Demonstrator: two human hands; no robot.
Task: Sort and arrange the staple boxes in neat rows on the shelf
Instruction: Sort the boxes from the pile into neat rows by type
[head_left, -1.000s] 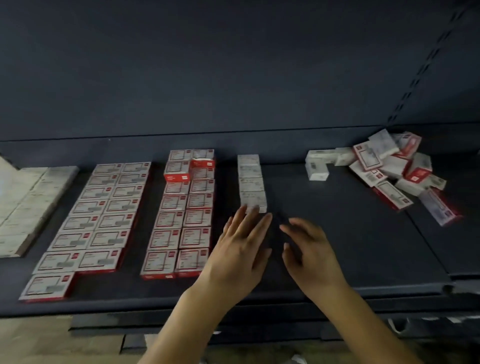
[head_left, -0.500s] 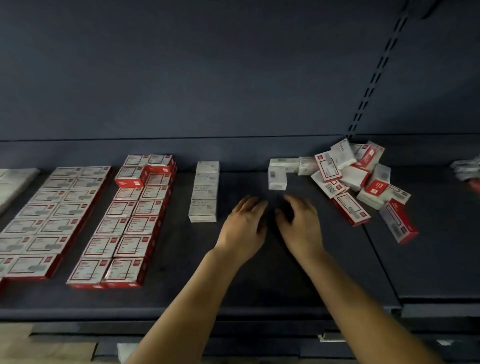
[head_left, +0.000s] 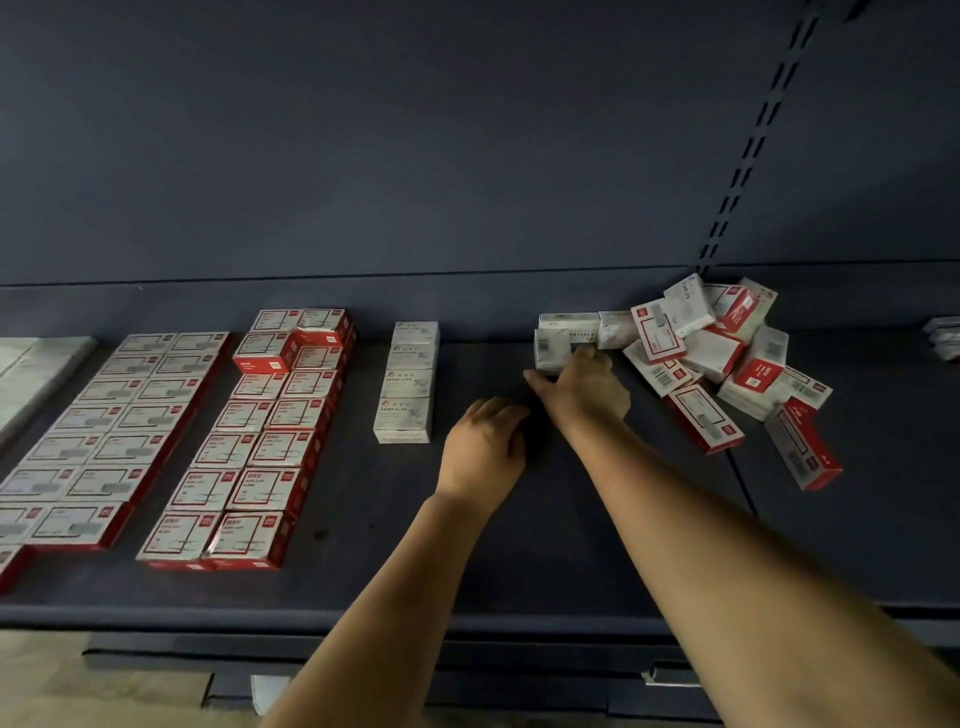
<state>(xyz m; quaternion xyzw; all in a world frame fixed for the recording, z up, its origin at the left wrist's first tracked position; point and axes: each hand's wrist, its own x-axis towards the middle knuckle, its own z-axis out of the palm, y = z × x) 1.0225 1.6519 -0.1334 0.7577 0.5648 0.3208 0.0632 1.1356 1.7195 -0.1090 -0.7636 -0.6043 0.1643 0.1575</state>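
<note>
A dark blue shelf (head_left: 597, 545) is seen from above and in front, with boxes laid flat on it. At about 1 o'clock from the frame centre, the right hand (head_left: 582, 387) is stretched to a white staple box (head_left: 556, 347) standing at the near end of a short white line of boxes against the back wall; its fingers are curled over the box's near face and its thumb is extended to the left, so the box appears gripped, though the contact on the far side is hidden. Just beside that box, at 3 o'clock of it, a loose pile of red-and-white and white boxes (head_left: 727, 358) is heaped with boxes tilted and overlapping, some spilling toward 4 o'clock.

The left hand (head_left: 485, 452) is held palm-down over the bare shelf, at 7 o'clock of the right hand, with its fingers loosely curled and nothing held in it.

At 9 o'clock of the left hand, a single neat column of white boxes (head_left: 408, 382) is laid front to back. Farther toward 9 o'clock, a double row of red-and-white boxes (head_left: 249, 447) is arranged, with extra boxes stacked on its far end. Beyond it, another double row of red-edged boxes (head_left: 98, 441) is laid, running off the left edge.
</note>
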